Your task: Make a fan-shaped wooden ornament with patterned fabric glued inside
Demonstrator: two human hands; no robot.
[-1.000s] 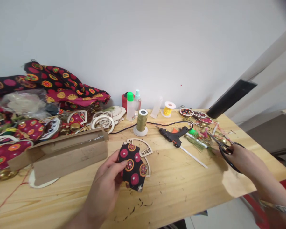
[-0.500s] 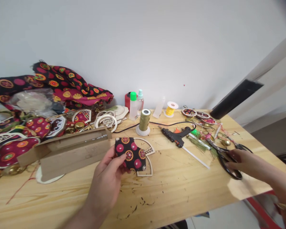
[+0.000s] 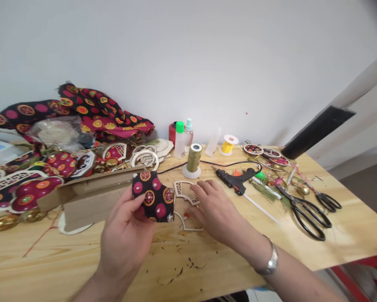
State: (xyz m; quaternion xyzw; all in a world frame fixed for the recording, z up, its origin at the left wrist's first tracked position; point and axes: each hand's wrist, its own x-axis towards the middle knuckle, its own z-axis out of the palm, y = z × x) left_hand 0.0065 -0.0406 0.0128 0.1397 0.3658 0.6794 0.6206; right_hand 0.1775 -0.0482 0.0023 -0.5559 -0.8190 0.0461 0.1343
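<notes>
My left hand (image 3: 123,235) holds a black fabric piece (image 3: 153,195) with red and orange dots, lifted just above the wooden table (image 3: 81,264). My right hand (image 3: 215,209), with a watch on its wrist, rests fingers down on the pale wooden fan-shaped cutouts (image 3: 185,191) lying on the table beside the fabric. Whether its fingers pinch a cutout is unclear. The large black scissors (image 3: 308,212) lie on the table at the right, apart from both hands.
A cardboard box (image 3: 94,195) lies left of my hands. Behind it are piled patterned fabric (image 3: 97,111) and finished ornaments (image 3: 34,191). A thread spool (image 3: 193,159), glue bottles (image 3: 180,138), yellow cord (image 3: 228,144) and a black glue gun (image 3: 237,180) stand further back.
My right hand has let go of the scissors, which now lie on the table, and moved left onto the wooden cutouts. The left hand has shifted the fabric piece left and up.
</notes>
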